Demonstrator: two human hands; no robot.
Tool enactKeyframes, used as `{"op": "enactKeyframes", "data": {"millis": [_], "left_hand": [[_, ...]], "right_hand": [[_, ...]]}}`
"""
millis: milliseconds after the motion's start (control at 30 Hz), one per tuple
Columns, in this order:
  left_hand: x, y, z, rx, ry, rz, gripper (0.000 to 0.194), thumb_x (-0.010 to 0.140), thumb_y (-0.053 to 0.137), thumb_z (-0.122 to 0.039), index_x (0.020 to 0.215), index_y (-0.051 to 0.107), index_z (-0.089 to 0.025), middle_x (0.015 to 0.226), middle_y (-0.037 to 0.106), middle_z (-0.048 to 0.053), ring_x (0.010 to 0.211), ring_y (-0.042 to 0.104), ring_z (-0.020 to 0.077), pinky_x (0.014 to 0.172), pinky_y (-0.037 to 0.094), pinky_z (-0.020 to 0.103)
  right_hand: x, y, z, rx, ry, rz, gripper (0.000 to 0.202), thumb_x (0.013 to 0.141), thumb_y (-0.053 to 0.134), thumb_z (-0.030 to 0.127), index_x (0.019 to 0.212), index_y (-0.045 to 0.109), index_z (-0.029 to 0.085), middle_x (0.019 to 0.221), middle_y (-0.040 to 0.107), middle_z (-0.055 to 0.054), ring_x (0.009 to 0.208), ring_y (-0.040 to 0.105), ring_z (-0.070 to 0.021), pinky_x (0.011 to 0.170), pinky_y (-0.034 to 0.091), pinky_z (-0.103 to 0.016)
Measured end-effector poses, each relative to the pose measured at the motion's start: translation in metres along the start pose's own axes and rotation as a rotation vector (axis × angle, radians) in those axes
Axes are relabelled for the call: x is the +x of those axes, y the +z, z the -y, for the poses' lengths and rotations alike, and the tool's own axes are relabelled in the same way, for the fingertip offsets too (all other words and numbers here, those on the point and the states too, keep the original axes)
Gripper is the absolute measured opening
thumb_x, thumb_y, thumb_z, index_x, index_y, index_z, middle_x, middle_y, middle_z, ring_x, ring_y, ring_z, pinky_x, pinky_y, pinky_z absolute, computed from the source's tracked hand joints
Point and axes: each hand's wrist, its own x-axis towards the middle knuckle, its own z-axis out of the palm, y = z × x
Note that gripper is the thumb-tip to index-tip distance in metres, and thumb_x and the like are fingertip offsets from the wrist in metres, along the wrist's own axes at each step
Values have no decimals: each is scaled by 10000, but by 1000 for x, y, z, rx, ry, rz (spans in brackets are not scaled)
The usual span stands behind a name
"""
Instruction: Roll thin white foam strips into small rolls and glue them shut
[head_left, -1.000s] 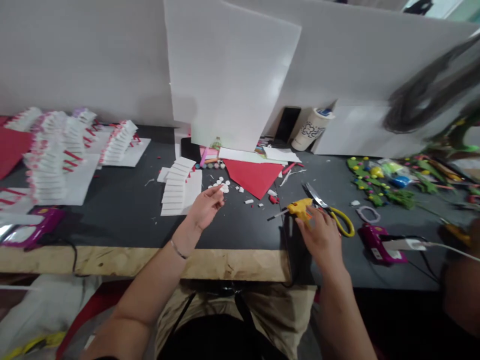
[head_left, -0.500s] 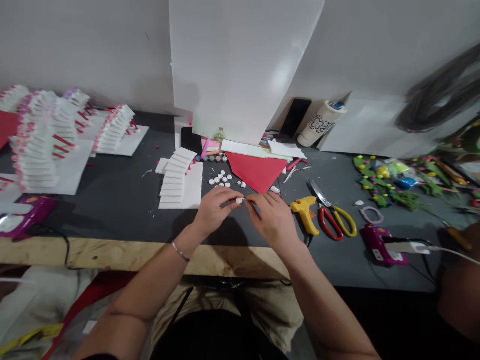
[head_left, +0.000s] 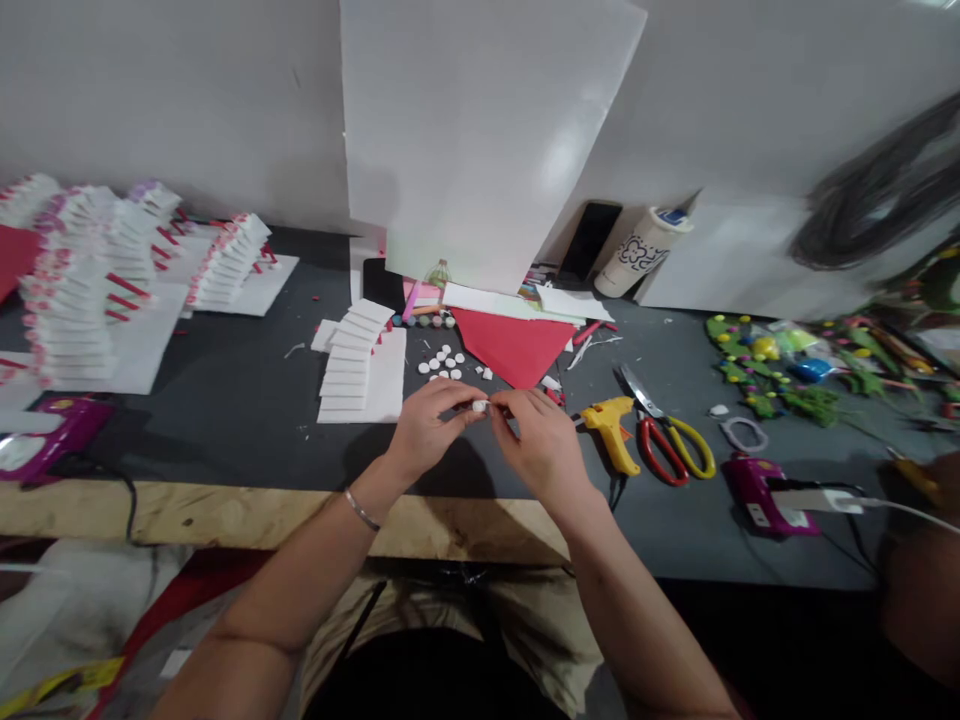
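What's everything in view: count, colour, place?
white piece: one, white, centre
discs: about ten, white, centre
glue gun: one, yellow, right of centre
scissors: one, red and yellow handles, beside the glue gun
red sheet: one, red, centre back
stair models: several, white and red, left
power boxes: two, purple, far left and right
phone: one, black, back
cup: one, cream, beside the phone
boards: at least two, white, back
ring: one, grey, right
leaves: several, green, far right
table: one, dark, underneath
table edge: one, pale wood, front
bracelet: one, silver, left wrist
left hand: one, holding the white piece
right hand: one, beside the left
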Motion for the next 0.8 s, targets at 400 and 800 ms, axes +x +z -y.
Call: {"op": "enactKeyframes", "data": {"millis": [400, 800], "left_hand": [[-1, 2, -2, 88, 171, -64, 83, 898, 651, -242, 920, 712, -189, 894, 737, 53, 832, 663, 148, 776, 540, 279], [2, 1, -2, -162, -152, -127, 125, 796, 757, -283, 900, 761, -213, 842, 713, 35, 743, 635, 138, 726, 533, 269]], "right_hand": [[-2, 6, 12, 430, 357, -51, 154, 877, 528, 239, 750, 609, 209, 701, 637, 7, 661, 559, -135, 644, 431, -251], [-3, 11, -27, 323, 652, 4, 341, 871, 552, 503, 725, 639, 207, 637, 655, -20, 608, 571, -163, 615, 393, -275]]}}
